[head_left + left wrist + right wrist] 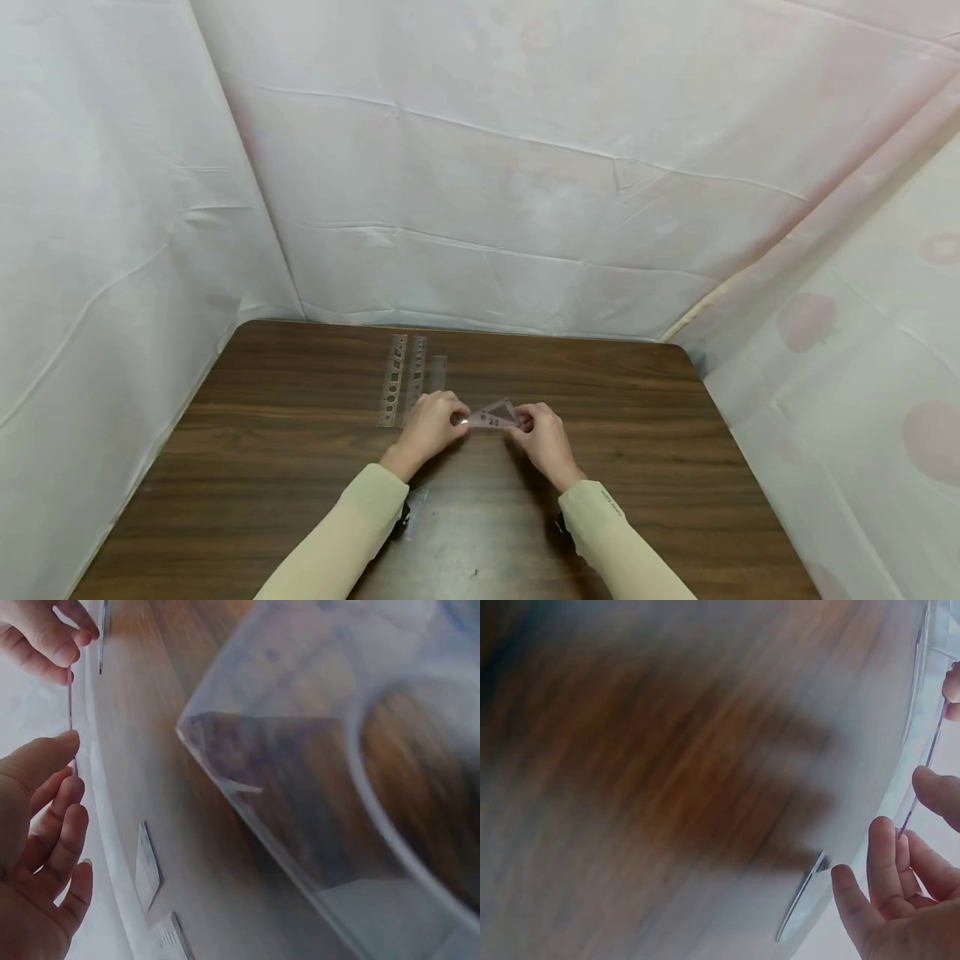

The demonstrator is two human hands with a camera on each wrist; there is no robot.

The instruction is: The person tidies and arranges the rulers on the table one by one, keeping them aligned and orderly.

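Observation:
A small clear pink triangle ruler point(495, 414) is held a little above the dark wooden table point(300, 467), one end in each hand. My left hand point(456, 414) pinches its left corner and my right hand point(525, 419) pinches its right end. In the left wrist view the triangle point(70, 705) shows edge-on as a thin pink line between my left thumb point(45, 754) and the right hand's fingertips point(52, 645). In the right wrist view the same pink edge point(922, 776) runs up from my right hand point(919, 817).
Three clear plastic rulers point(392, 381) point(415, 375) point(438, 372) lie side by side on the table just beyond my left hand. Another clear plastic piece point(315, 750) fills the left wrist view, blurred. White sheeting point(487, 208) walls in the table on three sides.

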